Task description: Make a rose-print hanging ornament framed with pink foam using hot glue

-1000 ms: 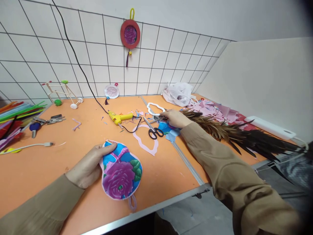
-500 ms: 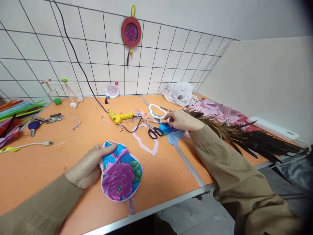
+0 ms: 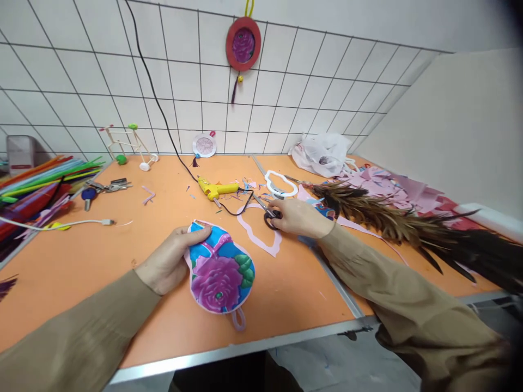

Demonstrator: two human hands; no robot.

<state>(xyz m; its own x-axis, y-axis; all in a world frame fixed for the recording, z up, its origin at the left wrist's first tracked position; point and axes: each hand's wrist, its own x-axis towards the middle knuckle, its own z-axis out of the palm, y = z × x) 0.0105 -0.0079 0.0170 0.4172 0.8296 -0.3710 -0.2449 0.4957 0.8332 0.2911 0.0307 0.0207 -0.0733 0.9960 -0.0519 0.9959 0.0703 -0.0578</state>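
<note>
- Head view: a gourd-shaped fabric fan printed with a purple rose on blue, edged in pink with a small loop at its lower end, lies flat on the orange table near the front edge.
- Left hand pinches the fan's left rim, thumb on top.
- Right hand reaches forward, fingers closed around the handles of black scissors.
- Half a second ago that hand was further right, over blue scraps beside the scissors.
</note>
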